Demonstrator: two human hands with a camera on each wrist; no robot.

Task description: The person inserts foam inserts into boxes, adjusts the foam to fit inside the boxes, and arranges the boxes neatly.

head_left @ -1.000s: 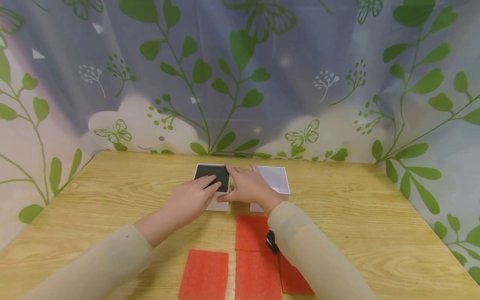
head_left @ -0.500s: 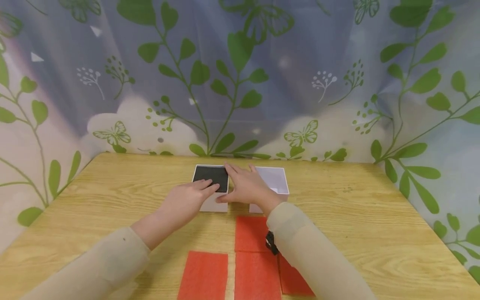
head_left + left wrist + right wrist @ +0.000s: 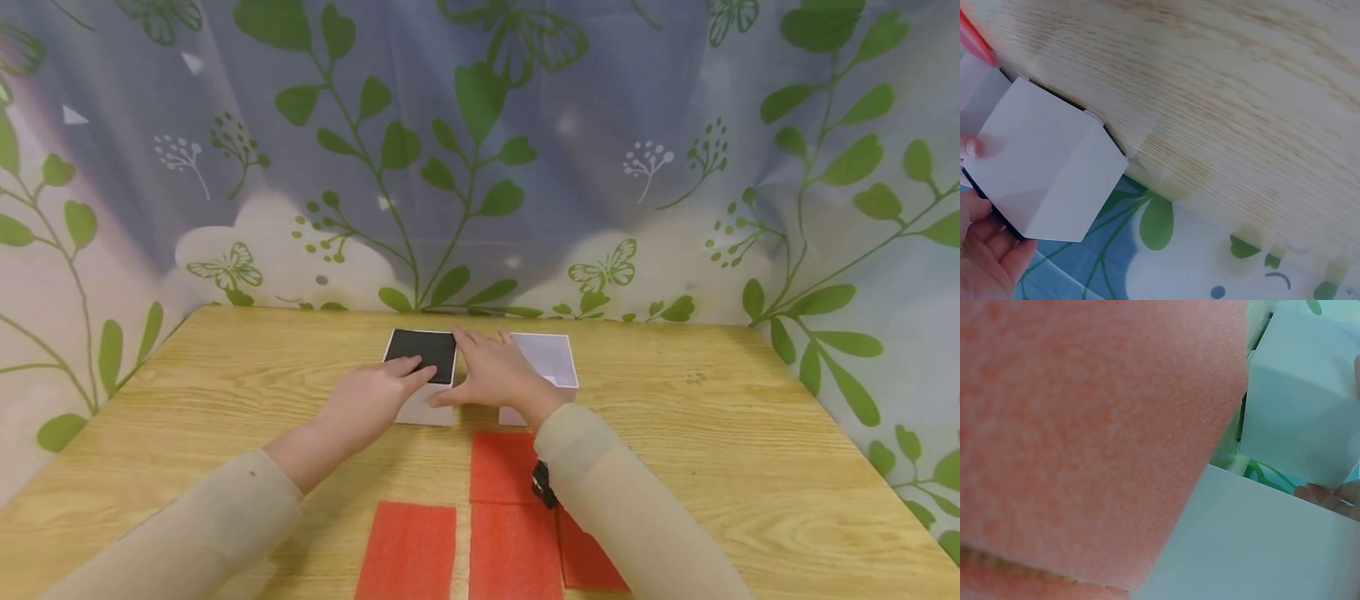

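Observation:
A white box [image 3: 427,408] with a black panel [image 3: 423,343] at its top stands near the table's back, left of middle. My left hand [image 3: 363,408] rests its extended fingertips on the panel's front part. My right hand [image 3: 497,371] grips the box's right side, thumb at the front face and a finger at the back right corner. In the left wrist view the white box [image 3: 1047,162] shows its plain faces, with a thumb tip on one. A second white box [image 3: 543,354], its top uncovered, stands to the right, partly behind my right hand. In the right wrist view, skin hides much.
Red fabric-like squares lie nearer me: one at left [image 3: 408,550], one in the middle [image 3: 515,550], one behind it [image 3: 501,467], and one at right [image 3: 588,554] partly under my sleeve. A leaf-patterned curtain [image 3: 480,192] borders the wooden table [image 3: 720,433].
The left box has shifted very slightly left. My left fingers have drawn back a little across the black panel, baring more of it. My right hand has barely moved.

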